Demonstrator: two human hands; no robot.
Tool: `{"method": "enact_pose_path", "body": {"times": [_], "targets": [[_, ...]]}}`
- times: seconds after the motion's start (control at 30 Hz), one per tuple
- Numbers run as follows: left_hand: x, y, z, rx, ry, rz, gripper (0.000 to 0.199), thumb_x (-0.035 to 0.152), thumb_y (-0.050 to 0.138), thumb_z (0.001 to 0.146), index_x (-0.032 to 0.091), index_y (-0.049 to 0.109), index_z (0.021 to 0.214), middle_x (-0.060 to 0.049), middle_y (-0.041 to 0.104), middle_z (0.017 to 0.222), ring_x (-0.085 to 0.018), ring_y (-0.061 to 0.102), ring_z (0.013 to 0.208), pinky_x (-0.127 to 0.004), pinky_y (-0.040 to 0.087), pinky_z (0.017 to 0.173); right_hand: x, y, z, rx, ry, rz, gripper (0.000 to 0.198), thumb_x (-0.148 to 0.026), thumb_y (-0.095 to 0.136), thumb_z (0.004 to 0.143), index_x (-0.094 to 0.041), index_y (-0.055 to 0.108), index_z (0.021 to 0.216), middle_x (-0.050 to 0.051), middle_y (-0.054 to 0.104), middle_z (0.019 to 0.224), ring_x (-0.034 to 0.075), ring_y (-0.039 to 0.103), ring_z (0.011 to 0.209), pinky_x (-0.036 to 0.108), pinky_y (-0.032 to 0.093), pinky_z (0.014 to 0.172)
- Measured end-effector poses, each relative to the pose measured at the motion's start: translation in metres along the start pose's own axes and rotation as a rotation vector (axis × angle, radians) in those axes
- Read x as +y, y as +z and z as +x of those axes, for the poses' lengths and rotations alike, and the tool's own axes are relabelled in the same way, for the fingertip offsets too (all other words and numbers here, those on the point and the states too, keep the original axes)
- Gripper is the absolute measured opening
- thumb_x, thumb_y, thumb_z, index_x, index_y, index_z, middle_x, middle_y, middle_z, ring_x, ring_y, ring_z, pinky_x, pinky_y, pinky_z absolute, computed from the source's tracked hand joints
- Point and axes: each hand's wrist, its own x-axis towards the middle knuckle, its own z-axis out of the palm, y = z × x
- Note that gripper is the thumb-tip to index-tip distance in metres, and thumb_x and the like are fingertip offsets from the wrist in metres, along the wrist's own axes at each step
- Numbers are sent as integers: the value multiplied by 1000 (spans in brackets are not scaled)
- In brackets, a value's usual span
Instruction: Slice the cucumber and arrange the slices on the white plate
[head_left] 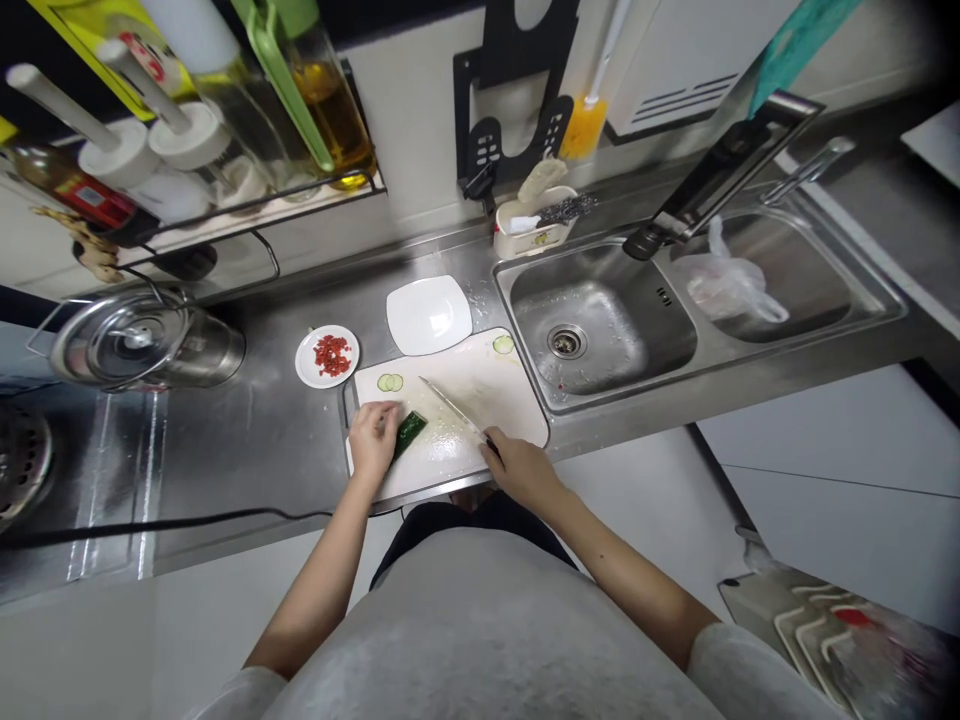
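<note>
A red label on a dark bottle stands at 10 o'clock from the middle of a white cutting board, its print too small to read, as a person in a gray shirt works at a steel counter. One knife, one piece of cucumber and two groups of pale cut rounds share the board: two overlapping rounds at 10 o'clock, and at least one more at 1 o'clock. The right hand is closed around the knife's black handle, the blade angled between 10 and 11 o'clock. The left hand, fingers curled close together, is at the cucumber's side; whether it grips the piece cannot be told. The cucumber lies on the board at 8 o'clock, dark green and glossy, slanting toward 1 o'clock. Two white dishes sit beyond: a round plate of diced red pieces at 10 o'clock, and a squarish dish near 12. A two-basin sink spans 2 o'clock, one plastic bag in its farther basin.
</note>
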Motion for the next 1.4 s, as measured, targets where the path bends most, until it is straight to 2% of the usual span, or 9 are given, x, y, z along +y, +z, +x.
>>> {"method": "enact_pose_path", "body": {"times": [0.1, 0.3, 0.93, 1.4], "targets": [[7, -6, -18, -79, 135, 21, 25, 36, 53, 91, 23, 72, 99, -6, 69, 96, -19, 61, 91, -33, 48, 84, -8, 1, -3, -42, -39, -16, 35, -38, 26, 101, -21, 49, 121, 8, 71, 98, 22, 66, 90, 27, 35, 68], [5, 3, -27, -139, 188, 56, 28, 37, 51, 93, 26, 72, 107, -6, 70, 103, -20, 62, 97, -35, 50, 88, -21, 1, -7, -114, -67, -33, 32, -36, 28, 101, -20, 49, 118, 10, 70, 100, 23, 66, 90, 28, 37, 70], [2, 9, -29, -137, 211, 87, 25, 34, 52, 92, 23, 73, 99, -7, 70, 100, -20, 61, 94, -34, 48, 86, -31, 13, -5, -176, -69, -94, 31, -29, 26, 101, -17, 50, 116, 12, 71, 93, 26, 68, 89, 31, 44, 72], [1, 10, -27, -95, 287, 102, 20, 30, 55, 91, 22, 73, 94, -6, 72, 97, -19, 61, 89, -33, 48, 83, -29, 8, 3, -207, -110, -102, 28, -28, 30, 100, -17, 51, 114, 12, 70, 93, 25, 68, 85, 31, 45, 70]]}}
